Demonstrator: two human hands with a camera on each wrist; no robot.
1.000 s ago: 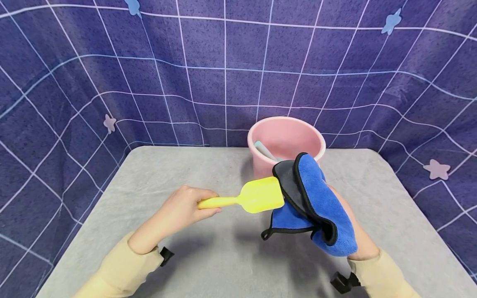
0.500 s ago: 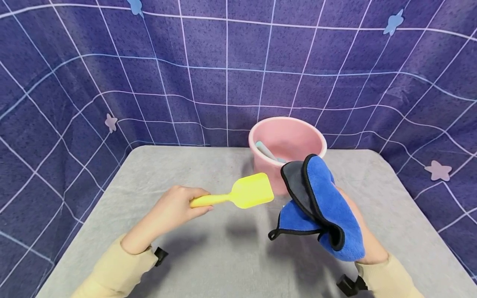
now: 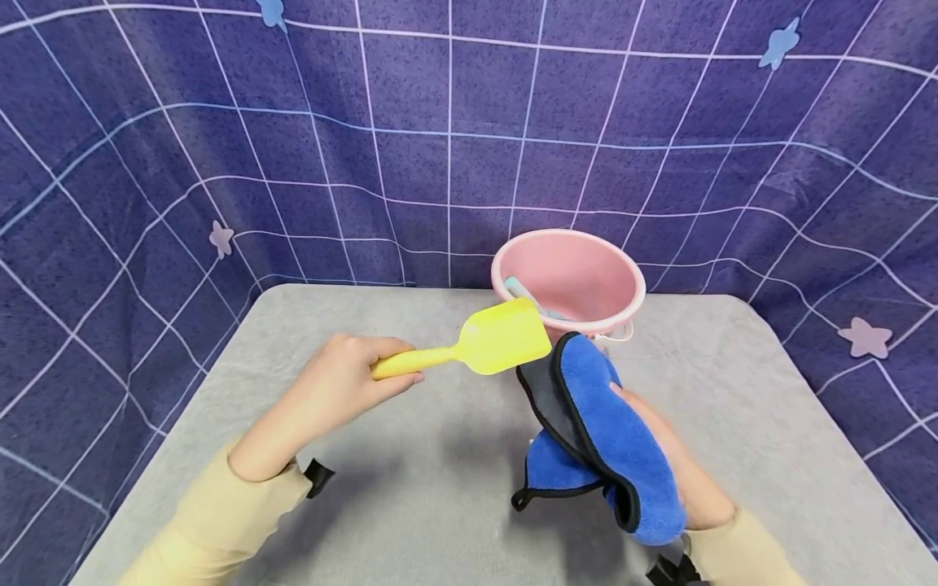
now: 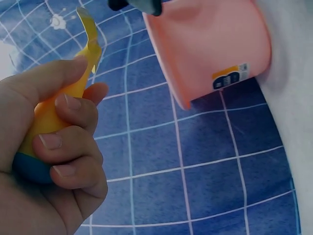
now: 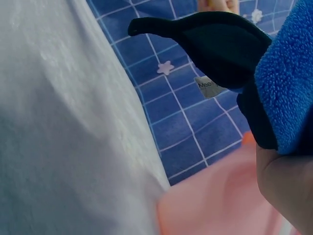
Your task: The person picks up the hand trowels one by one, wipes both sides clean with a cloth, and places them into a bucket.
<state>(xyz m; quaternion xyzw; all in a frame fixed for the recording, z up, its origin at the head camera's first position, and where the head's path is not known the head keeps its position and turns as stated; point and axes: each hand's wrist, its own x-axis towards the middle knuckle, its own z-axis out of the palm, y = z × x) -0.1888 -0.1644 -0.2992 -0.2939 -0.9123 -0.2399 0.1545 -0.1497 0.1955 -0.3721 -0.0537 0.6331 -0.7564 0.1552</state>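
While my left hand point(image 3: 344, 382) curls tight round the handle of the yellow plastic toy spade point(image 3: 484, 343), its blade hangs above the grey cloth-covered table point(image 3: 410, 488), just in front of the pink plastic bucket point(image 3: 567, 281). My right hand point(image 3: 670, 468) lies under the blue microfibre cloth with black edging point(image 3: 608, 431), fingers bent to pinch it. I judge the spade light, stiff and smooth, best gripped at the handle; the cloth is soft and limp.
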